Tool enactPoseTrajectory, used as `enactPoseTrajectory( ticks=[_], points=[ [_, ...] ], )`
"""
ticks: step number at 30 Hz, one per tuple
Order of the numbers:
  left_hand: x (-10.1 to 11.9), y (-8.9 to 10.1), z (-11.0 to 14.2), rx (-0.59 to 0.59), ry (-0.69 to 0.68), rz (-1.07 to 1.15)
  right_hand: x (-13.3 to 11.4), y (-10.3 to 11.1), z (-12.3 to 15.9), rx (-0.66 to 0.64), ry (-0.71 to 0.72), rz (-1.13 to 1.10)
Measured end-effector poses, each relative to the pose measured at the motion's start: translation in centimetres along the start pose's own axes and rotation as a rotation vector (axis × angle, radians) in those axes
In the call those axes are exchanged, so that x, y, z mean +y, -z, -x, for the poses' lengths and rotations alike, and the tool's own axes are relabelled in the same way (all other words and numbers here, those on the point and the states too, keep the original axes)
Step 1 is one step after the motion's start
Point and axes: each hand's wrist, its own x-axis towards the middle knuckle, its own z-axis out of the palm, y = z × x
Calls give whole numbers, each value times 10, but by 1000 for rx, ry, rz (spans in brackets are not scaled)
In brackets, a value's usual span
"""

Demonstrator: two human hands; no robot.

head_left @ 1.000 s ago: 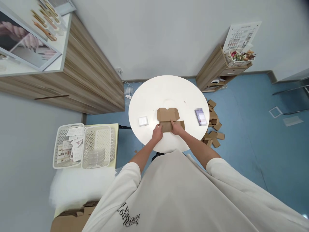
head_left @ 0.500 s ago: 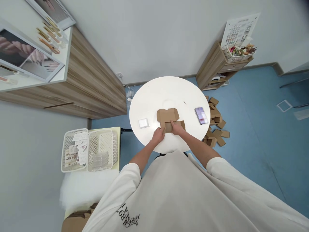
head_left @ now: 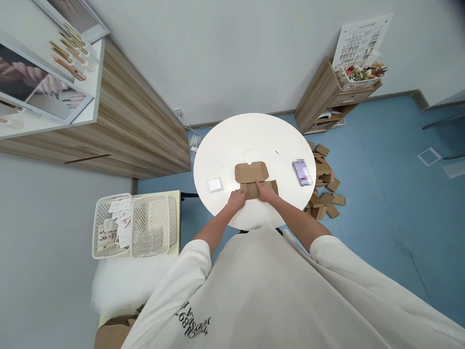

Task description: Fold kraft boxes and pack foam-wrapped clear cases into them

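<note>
A partly folded brown cardboard box (head_left: 251,172) lies on the round white table (head_left: 250,133), its wide flap pointing away from me. My left hand (head_left: 237,199) is closed on the box's left end, fingers curled at the side panel. At the near right part, my right hand (head_left: 266,192) grips the box wall, one finger or the thumb reaching over the inside. Left of the box rests a small white square item (head_left: 215,184). A blurred-out purple item (head_left: 302,172) lies toward the table's right edge.
Many small cardboard boxes (head_left: 327,198) are heaped on the blue floor right of the table. To the left, two white baskets (head_left: 132,211) hold papers and clear plastic pieces. A wooden cabinet (head_left: 145,111) and a small shelf unit (head_left: 319,97) stand by the wall.
The box's left side panel, which stood out beside my left hand, is now folded in more. My left hand has shifted slightly left. The view has moved a little.
</note>
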Motion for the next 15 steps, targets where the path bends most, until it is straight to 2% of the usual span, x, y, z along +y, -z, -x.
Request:
enactPoseTrajectory(
  ticks=[10,15],
  points=[
    [-4,-7,-4,-32,75,45,-3,5,1,-23,-12,28],
    [1,-9,-6,9,-7,-39,-3,6,0,-22,-17,30]
  ],
)
